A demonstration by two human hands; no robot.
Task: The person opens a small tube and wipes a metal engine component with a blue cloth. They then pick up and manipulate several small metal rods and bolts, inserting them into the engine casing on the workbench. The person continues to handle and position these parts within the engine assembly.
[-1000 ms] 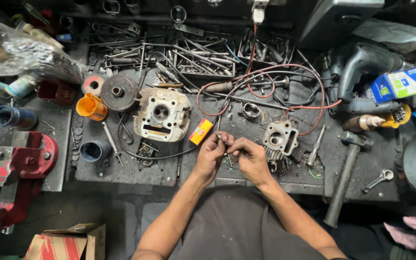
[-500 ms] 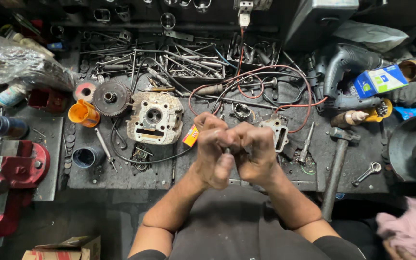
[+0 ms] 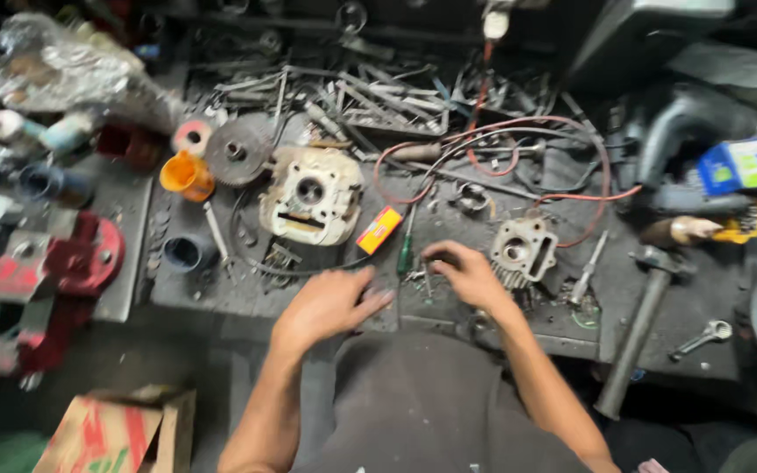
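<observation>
Left hand [image 3: 330,302], centre frame: flat on the dark greasy metal bench [image 3: 221,293], fingers loosely spread, holding nothing. Right hand [image 3: 464,273], just right of it: fingers curled down onto small blurred parts; can't tell what it pinches. Green-handled screwdriver [image 3: 406,250] lies between the hands. Small grey finned engine cylinder [image 3: 521,252] just right of the right hand. Orange rectangular box [image 3: 379,229] above the left hand.

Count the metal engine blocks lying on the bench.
2. The larger pale engine block lies left of centre, beside the dark gear. The smaller grey engine block lies just right of the right hand. Clutter at the back may hide more.
</observation>
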